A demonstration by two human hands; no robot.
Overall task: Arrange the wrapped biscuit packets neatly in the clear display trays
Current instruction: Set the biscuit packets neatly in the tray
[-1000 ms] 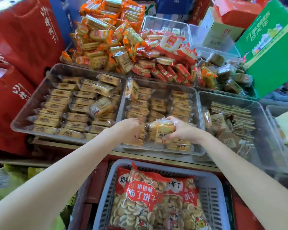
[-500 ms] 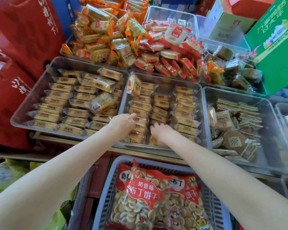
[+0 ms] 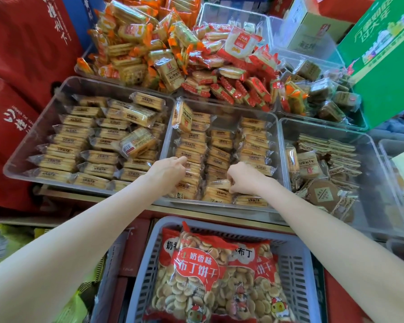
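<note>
The middle clear tray (image 3: 224,116) holds three columns of tan wrapped biscuit packets (image 3: 254,145), with one packet (image 3: 182,117) standing on end at its back left. My left hand (image 3: 169,172) rests on the near part of the left column, index finger stretched forward. My right hand (image 3: 244,179) is over the near part of the middle column, fingers curled and pinching the edge of a packet (image 3: 218,183) there. The left clear tray (image 3: 33,136) is filled with rows of similar packets, a few lying loose on top.
The right clear tray (image 3: 369,164) holds flat sandwich biscuits and round brown packets. Heaps of orange packets (image 3: 138,43) and red packets (image 3: 231,75) lie behind. A grey basket (image 3: 299,264) with bags of small round biscuits sits below. Red bags (image 3: 21,54) left, green box (image 3: 387,54) right.
My right hand carried a handful of packets, laid them into the near middle column, and now curls its fingers on a packet there. My left hand shifted slightly forward along the left column.
</note>
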